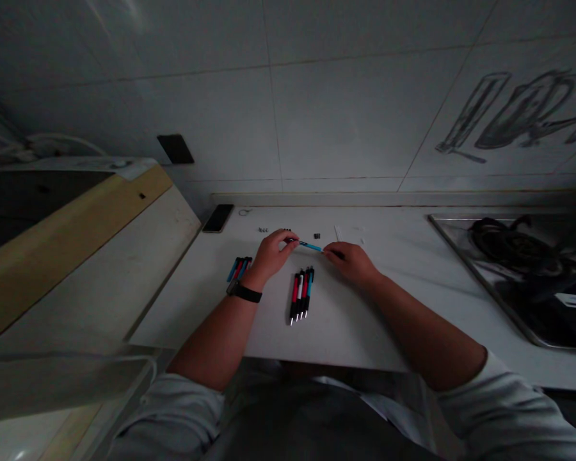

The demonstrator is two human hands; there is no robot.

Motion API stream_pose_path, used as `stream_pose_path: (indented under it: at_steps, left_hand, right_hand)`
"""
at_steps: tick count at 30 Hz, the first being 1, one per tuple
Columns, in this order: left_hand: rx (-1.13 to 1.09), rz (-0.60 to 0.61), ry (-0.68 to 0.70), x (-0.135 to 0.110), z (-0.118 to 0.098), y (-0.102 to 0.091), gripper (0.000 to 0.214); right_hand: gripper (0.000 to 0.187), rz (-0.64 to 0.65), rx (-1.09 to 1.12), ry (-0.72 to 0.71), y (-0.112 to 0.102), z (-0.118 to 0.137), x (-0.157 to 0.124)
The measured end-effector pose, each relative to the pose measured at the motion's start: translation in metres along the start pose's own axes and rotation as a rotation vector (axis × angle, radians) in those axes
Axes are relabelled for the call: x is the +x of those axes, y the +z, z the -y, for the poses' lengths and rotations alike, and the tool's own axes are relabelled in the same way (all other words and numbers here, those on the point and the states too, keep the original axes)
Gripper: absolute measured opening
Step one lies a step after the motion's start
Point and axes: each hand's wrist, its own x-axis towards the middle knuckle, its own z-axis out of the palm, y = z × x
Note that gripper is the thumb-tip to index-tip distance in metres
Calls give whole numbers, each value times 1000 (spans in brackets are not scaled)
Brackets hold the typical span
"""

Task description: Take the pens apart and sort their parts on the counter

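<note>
Between my two hands a pen with a blue barrel lies nearly level, above the counter. My left hand pinches its dark left end. My right hand is closed at the right end, with a black part showing among the fingers. Just below them on the counter rests a row of several pens in red, white and blue with black grips and silver tips. Beside my left wrist lies a group of blue and red pen pieces, partly hidden by the wrist.
Small black parts, tiny springs and thin clear or white pieces lie towards the wall. A phone is at the back left of the white counter. A metal-rimmed stove stands on the right.
</note>
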Motion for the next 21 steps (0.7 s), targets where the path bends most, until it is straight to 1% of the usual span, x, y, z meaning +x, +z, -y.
stream_pose_path:
  at_steps: [3, 5, 7, 9, 12, 15, 17, 19, 21]
  left_hand:
    - [-159, -101, -118, 4, 6, -2, 13]
    - [-212, -151, -197, 6, 10, -5, 16]
    - [-205, -193, -243, 8, 15, -8, 18]
    - [-154, -205, -252, 8, 18, -9, 18]
    - [-57, -126, -194, 4, 18, -7, 16]
    - [55, -6, -86, 0, 13, -4, 15]
    - [123, 52, -23, -2, 8, -3, 17]
    - [160, 76, 15, -2, 5, -3, 19]
    - [164, 68, 24, -1, 3, -5, 21]
  right_hand:
    - [26, -19, -31, 8, -4, -1, 0]
    - [26, -37, -87, 16, -7, -3, 1]
    - [27, -51, -147, 34, -8, -6, 1]
    - [27, -61, -187, 63, -8, -8, 2]
    - [27, -76, -204, 96, -7, -10, 2]
    - [26, -78, -204, 106, -6, -9, 1]
    - [25, -72, -206, 105, -6, -8, 1]
    - [26, -62, -215, 101, -6, -7, 1]
    - [26, -54, -228, 100, -6, -7, 1]
